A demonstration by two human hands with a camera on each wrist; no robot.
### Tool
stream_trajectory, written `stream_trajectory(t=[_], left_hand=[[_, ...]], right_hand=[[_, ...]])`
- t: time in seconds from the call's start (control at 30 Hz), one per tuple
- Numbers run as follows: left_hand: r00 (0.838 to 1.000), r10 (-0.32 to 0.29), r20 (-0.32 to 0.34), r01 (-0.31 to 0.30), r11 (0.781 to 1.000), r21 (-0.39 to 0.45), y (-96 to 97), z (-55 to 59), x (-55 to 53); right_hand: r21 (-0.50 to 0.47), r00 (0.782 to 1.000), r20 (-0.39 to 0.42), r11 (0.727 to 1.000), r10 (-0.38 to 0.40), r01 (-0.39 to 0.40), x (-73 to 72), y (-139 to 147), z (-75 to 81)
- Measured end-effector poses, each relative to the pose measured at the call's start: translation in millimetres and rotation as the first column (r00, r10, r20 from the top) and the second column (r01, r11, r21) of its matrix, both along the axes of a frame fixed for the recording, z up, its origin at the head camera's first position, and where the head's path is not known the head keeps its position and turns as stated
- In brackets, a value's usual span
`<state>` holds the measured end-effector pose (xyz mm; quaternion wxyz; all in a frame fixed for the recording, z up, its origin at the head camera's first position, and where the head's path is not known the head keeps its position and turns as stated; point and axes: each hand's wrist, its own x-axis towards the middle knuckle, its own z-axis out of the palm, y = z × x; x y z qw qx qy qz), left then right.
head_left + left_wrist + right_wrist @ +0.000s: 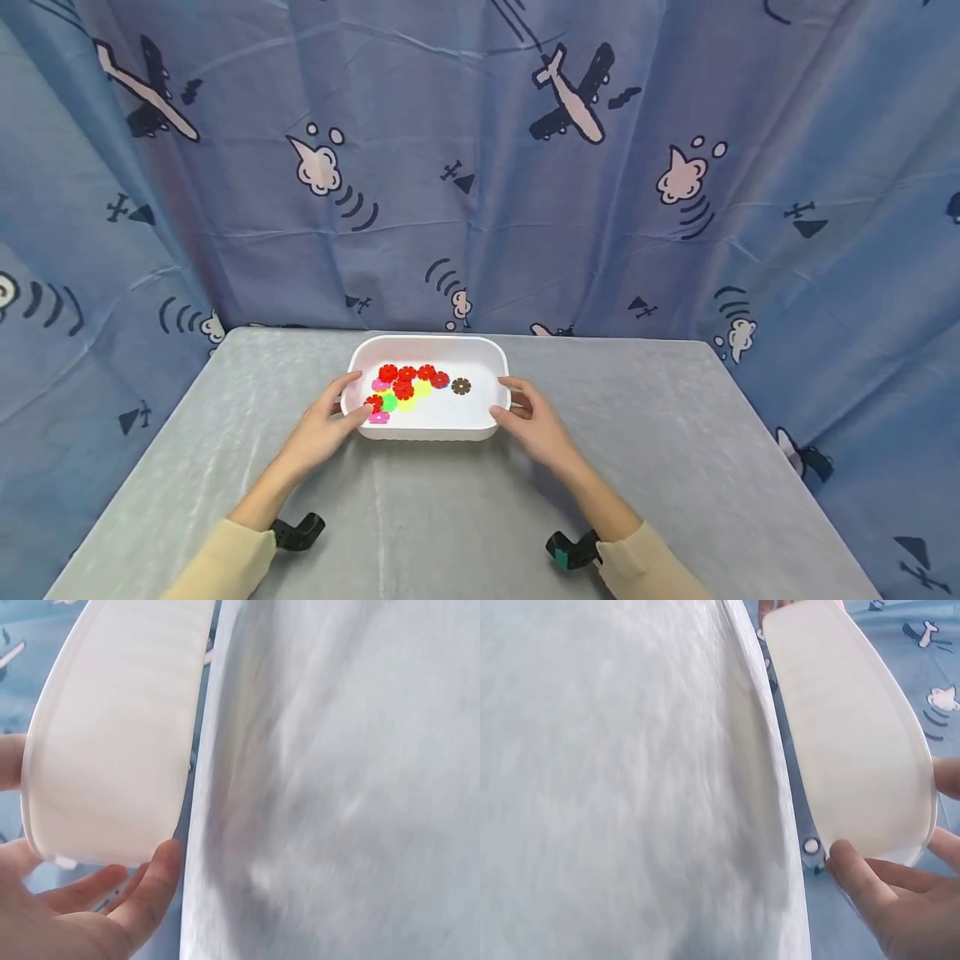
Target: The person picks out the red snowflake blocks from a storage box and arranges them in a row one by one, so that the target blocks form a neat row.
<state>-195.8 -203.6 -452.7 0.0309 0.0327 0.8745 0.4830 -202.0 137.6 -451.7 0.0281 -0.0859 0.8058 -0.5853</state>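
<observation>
Between both hands is a white plastic tray (427, 434) with rounded corners. Several small notched discs lie inside, mostly in its left half: red ones (403, 389), yellow (422, 388), green (389, 402), pink (378, 417) and one brown (461, 386). My left hand (322, 429) grips the left end, thumb over the rim. My right hand (536, 421) grips the right end the same way. In the left wrist view, fingers support the tray wall (120, 750) from below. The right wrist view shows the tray (855, 735) held off the table, with a gap beneath.
A grey cloth covers the table (450, 517). Behind and at both sides hangs a blue curtain (480, 167) printed with planes and clouds. Each wrist wears a dark strap mount, the left one (298, 532) and the right one (573, 550).
</observation>
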Motion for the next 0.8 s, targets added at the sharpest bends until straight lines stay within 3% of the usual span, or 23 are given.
stream_trajectory(t=[0.43, 0.8], left_hand=[[1.000, 0.000, -0.016, 0.001, 0.996, 0.086, 40.2, -12.2, 9.3], [1.000, -0.018, -0.012, 0.019, 0.993, 0.118, 59.3, -18.1, 18.4]], right_hand=[[-0.015, 0.998, 0.057, 1.000, -0.011, 0.011, 16.0, 47.2, -2.2], [0.012, 0.998, 0.055, 1.000, -0.005, 0.005, 28.5, 70.7, -13.1]])
